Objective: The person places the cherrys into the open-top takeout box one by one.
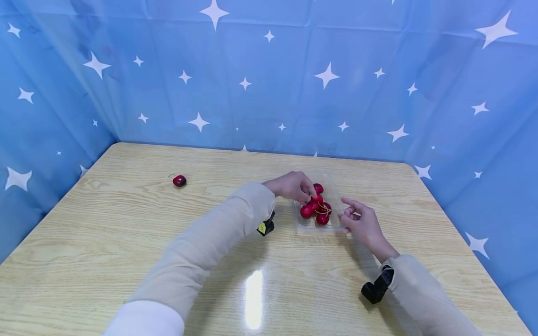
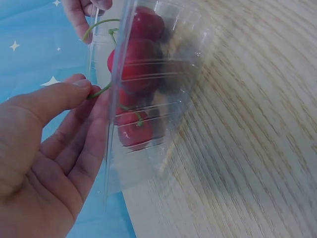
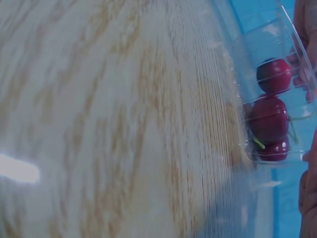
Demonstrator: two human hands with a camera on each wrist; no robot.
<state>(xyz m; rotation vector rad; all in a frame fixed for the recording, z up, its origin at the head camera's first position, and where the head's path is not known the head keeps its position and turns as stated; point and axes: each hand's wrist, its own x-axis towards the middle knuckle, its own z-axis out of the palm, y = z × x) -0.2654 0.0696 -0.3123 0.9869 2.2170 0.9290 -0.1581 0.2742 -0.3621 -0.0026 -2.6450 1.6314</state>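
Note:
In the head view, a clear plastic container (image 1: 300, 223) on the table holds several red cherries (image 1: 322, 219). My left hand (image 1: 293, 186) reaches over its left side. Thumb and finger of that hand (image 2: 54, 144) pinch the green stem (image 2: 102, 91) of a cherry, as the left wrist view shows; which fruit it belongs to is partly hidden behind the container wall. At the container's right edge, my right hand (image 1: 363, 226) holds the rim between thumb and fingers. Only part of that hand (image 3: 308, 193) shows in the right wrist view.
A single dark red cherry (image 1: 179, 181) with its stem lies on the wooden table (image 1: 126, 233), to the left of the container. A blue curtain with white stars (image 1: 269, 84) hangs behind the table's far edge. Dark wrist cameras (image 1: 377, 285) are strapped to both forearms.

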